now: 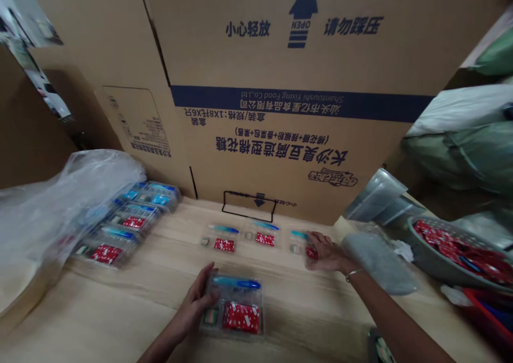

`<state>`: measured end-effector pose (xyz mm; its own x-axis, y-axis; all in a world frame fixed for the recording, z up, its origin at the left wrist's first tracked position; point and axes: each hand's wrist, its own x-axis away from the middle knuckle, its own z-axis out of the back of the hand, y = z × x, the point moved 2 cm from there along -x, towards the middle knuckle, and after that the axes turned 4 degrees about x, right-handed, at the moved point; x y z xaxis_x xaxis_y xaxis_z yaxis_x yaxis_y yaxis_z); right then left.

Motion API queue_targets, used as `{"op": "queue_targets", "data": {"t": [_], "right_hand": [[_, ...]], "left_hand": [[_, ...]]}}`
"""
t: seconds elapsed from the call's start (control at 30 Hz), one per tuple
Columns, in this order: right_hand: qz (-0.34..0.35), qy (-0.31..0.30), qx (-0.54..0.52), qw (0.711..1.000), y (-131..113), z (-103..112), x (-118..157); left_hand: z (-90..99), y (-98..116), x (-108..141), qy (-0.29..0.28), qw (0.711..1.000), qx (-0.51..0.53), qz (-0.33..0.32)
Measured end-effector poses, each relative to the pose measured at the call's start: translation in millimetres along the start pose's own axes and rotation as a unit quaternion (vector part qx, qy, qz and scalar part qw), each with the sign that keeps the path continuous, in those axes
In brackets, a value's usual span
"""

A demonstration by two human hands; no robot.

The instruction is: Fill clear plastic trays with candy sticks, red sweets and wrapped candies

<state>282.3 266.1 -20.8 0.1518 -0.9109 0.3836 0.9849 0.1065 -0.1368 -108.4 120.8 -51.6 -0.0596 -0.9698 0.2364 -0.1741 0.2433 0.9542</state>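
In the head view my left hand (198, 299) grips the left edge of a clear plastic tray (242, 333) near the front of the table, its thumb over the rim. Inside the tray are a blue pen-like piece (236, 283), a red spotted packet (241, 317) and a small striped block (210, 315). Farther back, my right hand (326, 253) closes over the right end of a similar tray (295, 244), partly covering its red packet. Two more such trays, a middle one (262, 236) and a left one (220, 240), lie in line with it.
Several filled trays (124, 229) stand at the left beside crumpled plastic sheeting (80, 186). A large cardboard carton (264, 181) walls off the back. At right are clear plastic bags (379, 261), a grey basket (425, 253) of red packets and a red container (481, 309).
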Motion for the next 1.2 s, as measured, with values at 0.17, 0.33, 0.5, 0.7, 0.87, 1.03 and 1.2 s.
{"op": "queue_targets", "data": {"t": [0.17,0.33,0.5,0.7,0.87,1.03,1.2], "right_hand": [[-0.008,0.01,0.044,0.999,-16.8,7.5,13.3],[0.028,0.052,-0.015,0.998,-14.0,-14.9,28.6],[0.046,0.07,-0.03,0.996,-6.9,-30.2,45.5],[0.119,0.109,-0.059,0.985,-60.3,2.1,27.9],[0.174,0.129,-0.045,0.975,-124.1,15.2,-34.1],[0.149,0.106,-0.015,0.983,-142.3,9.7,-54.4],[0.137,0.064,0.021,0.988,-138.9,-0.1,-32.5]], "left_hand": [[4.7,-6.9,0.5,0.018,0.999,-0.038,-0.021],[26.0,6.4,-19.7,0.09,0.97,-0.184,-0.128],[45.1,21.3,-57.5,0.071,0.856,-0.424,-0.286],[51.6,-0.9,-77.2,0.071,0.788,-0.543,-0.281],[47.1,-3.9,-74.1,0.074,0.783,-0.551,-0.28],[42.3,-2.3,-70.7,0.079,0.794,-0.543,-0.262],[38.3,0.8,-66.7,0.061,0.805,-0.531,-0.258]]}}
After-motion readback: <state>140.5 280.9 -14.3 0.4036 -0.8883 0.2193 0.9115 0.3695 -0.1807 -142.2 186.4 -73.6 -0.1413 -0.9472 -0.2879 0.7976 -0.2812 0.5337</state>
